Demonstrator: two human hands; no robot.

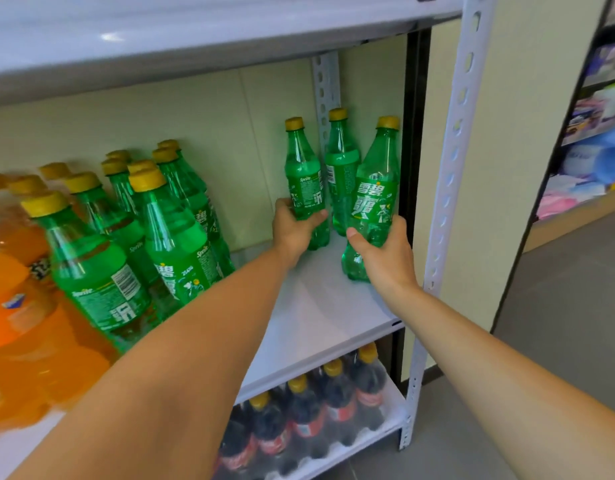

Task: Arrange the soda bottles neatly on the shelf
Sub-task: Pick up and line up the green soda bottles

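both gripping: left hand (294,232) left bottle (304,187), right hand (385,259) right bottle (372,199).

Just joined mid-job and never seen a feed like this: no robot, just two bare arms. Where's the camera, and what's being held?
There is no machine: a person works with bare hands, and the one picture comes from a wide-angle camera on their head, looking forward and down. The left hand grips a green plastic soda bottle with a yellow cap; the right hand grips a second green bottle beside it. A third green bottle stands behind them, unheld. All are at the right end of the white metal shelf, with a cluster of green bottles and orange soda bottles further left. The shelf below holds dark cola bottles.
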